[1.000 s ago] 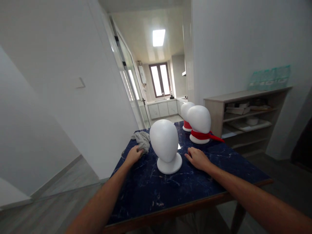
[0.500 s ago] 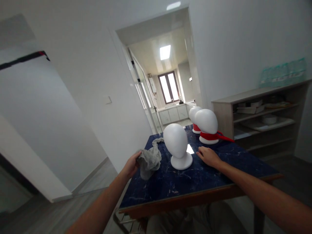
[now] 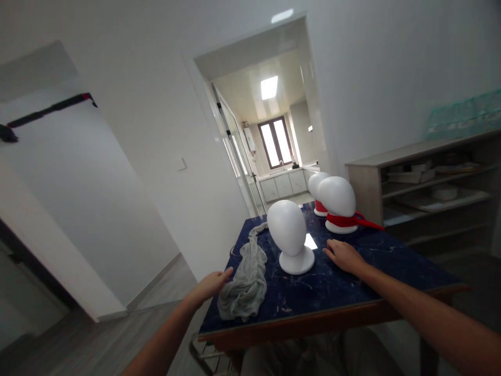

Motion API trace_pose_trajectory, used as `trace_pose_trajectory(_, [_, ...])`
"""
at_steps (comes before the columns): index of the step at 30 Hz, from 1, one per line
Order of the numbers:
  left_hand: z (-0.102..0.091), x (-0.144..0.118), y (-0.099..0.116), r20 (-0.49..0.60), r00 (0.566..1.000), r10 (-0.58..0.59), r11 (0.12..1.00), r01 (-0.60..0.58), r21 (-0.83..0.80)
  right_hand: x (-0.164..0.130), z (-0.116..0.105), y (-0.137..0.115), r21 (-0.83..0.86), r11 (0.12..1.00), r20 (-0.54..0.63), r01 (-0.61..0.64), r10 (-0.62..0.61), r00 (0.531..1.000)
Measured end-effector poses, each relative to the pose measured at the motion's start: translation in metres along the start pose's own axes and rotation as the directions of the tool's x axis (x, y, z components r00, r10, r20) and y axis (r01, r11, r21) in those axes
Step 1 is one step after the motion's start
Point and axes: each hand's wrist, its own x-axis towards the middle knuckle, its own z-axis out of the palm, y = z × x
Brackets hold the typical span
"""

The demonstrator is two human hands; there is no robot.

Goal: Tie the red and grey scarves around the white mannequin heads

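A grey scarf [image 3: 247, 282] lies crumpled along the left side of the dark blue marbled table [image 3: 324, 284], its thin end running back behind a white mannequin head [image 3: 287, 227]. My left hand [image 3: 214, 284] is at the table's left edge beside the scarf, fingers stretched out and not gripping it. On the right of the bare mannequin head, my right hand [image 3: 345, 256] rests low over the tabletop, loosely bent with thumb and forefinger apart and nothing in it.
Farther back stand two more white mannequin heads, the nearer one [image 3: 337, 196] with a red scarf [image 3: 344, 220] round its neck and its tail pointing right. A shelf unit [image 3: 364, 177] holding boxes, with bottles [image 3: 465, 117] on top, stands right. Beyond is a doorway to a kitchen.
My left hand has let go of the grey scarf, which dropped from a raised bunch to lie flat on the table. My right hand stays beside the bare head. The view has shifted slightly.
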Motion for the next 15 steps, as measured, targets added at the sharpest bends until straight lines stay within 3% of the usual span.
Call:
trace_pose_trajectory(2, [0.006,0.016,0.020,-0.054,0.997,0.061,0.976,-0.048,0.214,-0.001,0.000,0.001,0.005,1.000,-0.005,0.002,-0.001,1.000])
trace_pose_trajectory(6, [0.049,0.035,0.057,0.073,0.990,0.120,0.890,-0.140,0.434,-0.003,-0.001,0.001,-0.007,1.000,-0.004,-0.010,0.010,1.000])
trace_pose_trajectory(10, [0.081,0.037,0.066,0.117,0.982,0.148,0.828,-0.188,0.528,-0.002,-0.001,0.000,-0.017,1.000,0.002,-0.026,0.026,1.000])
trace_pose_trajectory(13, [0.075,0.039,0.058,0.105,0.981,0.161,0.900,-0.189,0.392,-0.001,-0.002,0.000,-0.005,1.000,0.006,-0.021,0.021,1.000])
trace_pose_trajectory(15, [0.060,0.040,0.050,0.123,0.984,0.131,0.989,-0.139,0.053,-0.001,-0.003,-0.001,-0.004,1.000,0.012,-0.017,0.018,1.000])
